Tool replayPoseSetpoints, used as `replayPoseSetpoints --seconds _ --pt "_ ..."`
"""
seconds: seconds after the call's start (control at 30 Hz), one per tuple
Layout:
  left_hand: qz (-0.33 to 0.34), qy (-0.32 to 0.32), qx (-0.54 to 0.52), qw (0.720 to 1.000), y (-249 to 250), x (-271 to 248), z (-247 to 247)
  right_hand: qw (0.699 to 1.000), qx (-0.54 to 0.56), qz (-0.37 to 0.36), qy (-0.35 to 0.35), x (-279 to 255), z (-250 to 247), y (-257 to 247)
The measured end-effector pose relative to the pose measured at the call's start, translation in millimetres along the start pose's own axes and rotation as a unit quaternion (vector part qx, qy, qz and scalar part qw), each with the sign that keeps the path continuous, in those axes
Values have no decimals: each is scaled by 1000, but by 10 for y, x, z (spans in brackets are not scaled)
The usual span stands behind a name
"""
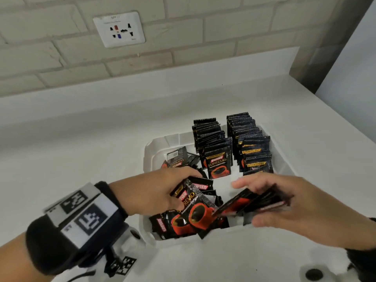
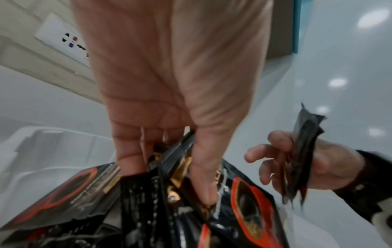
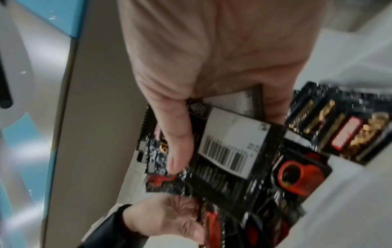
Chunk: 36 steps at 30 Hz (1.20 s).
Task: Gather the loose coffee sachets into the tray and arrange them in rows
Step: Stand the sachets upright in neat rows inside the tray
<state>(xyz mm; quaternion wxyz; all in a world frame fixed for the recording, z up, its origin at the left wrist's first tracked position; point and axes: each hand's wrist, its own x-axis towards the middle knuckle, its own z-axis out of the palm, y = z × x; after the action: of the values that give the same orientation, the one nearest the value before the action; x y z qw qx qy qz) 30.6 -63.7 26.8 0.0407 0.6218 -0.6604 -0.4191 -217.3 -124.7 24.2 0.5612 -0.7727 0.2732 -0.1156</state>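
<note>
The left hand (image 1: 156, 190) reaches into the near part of the white tray (image 1: 148, 157), its fingers and thumb curled round a few black-and-red coffee sachets (image 1: 193, 202) picked from the loose heap there; in the left wrist view the thumb (image 2: 203, 176) presses down across the top of a sachet while the other fingers close behind it. The right hand (image 1: 301, 208) hovers over the tray's near right corner and pinches a thin stack of sachets (image 1: 254, 200) edge-on between thumb and fingers, the index finger stretched out towards the left hand; the right wrist view shows the thumb (image 3: 176, 142) laid across the back of a sachet with a white barcode label (image 3: 229, 147). The two hands are close together but not touching. Inside the tray, at its far end, two upright rows of sachets (image 1: 234, 143) stand side by side, a few more lie tumbled (image 1: 179, 157) by the far left wall, and the loose heap (image 1: 179, 222) fills the near left part under the left hand. The tray sits on a white tabletop (image 1: 81, 151) that runs back to a low white upstand. Behind the tray, on the pale brick wall (image 1: 213, 27), a white socket plate (image 1: 119, 29) is fixed up and to the left. A black wrist strap with square printed markers (image 1: 81, 210) wraps the left forearm.
</note>
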Motion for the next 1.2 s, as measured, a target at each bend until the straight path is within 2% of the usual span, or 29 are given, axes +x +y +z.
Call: replayPoseSetpoints --seconds 0.1,0.23,0.33,0.5,0.63,0.73,0.8,0.93,1.0,1.07,1.2 --pt "0 -7 45 999 -20 13 35 995 56 3 -81 111 69 -25" --pt "9 -10 100 995 -48 -8 152 990 90 -10 -107 196 158 -36" --pt "15 2 93 996 -56 -47 190 989 103 -1 -109 210 199 -35" --pt "7 27 47 999 -59 -146 32 989 94 59 -93 219 226 8" --pt "10 109 12 994 -71 -164 -218 987 108 76 -91 200 254 3" --pt "-12 166 15 986 -102 -41 -316 990 94 76 -72 177 290 34" --pt "-23 178 24 983 -117 53 -318 993 85 66 -52 152 294 51" --pt "-14 190 1 982 -92 93 -266 993 103 42 47 65 125 32" --pt "-20 189 14 982 -83 99 -245 990 90 33 99 26 10 42" --pt "-54 187 53 979 -103 140 -240 985 94 18 147 2 -65 47" --pt "-139 124 119 975 -140 354 -241 977 103 -24 186 -22 -126 10"
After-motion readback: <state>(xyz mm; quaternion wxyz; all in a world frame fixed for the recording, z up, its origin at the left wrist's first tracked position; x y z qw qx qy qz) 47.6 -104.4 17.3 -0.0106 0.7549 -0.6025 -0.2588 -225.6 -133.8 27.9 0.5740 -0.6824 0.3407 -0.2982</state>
